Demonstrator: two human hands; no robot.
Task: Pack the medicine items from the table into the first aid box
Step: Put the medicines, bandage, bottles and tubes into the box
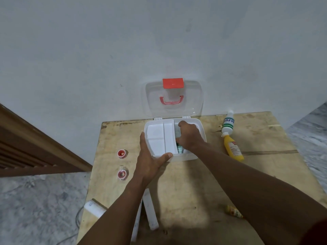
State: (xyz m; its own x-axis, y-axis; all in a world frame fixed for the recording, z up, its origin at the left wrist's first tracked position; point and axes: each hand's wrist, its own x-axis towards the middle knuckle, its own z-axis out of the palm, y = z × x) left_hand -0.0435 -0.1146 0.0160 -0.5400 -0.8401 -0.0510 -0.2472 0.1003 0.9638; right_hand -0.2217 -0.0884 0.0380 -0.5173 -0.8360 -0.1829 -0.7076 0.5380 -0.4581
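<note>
My right hand (188,137) is down inside the open right-hand part of the first aid box (200,129), knuckles up, fingers curled over something there; a green-and-white item (180,149) shows just under my wrist, but I cannot tell whether my fingers are closed on it or only resting against it. My left hand (150,159) steadies the box from its near-left corner, fingers spread flat along the left wall and thumb pressed along the front rim, gripping nothing else. The white tray (160,138) sits pushed to the left half of the box, so the gap I am working in lies on the right. What is left to pack lies on both sides: the green-and-white bottle (227,123) and the yellow bottle (233,148) lie end to end just right of the box, long axes running away from me, nearer my right hand. The two small red-capped jars (122,153) stand well to the left, nearer my left hand. A small yellow tube (234,211) lies close to me under my right forearm. I judge the bottles come next, taken across their width.
</note>
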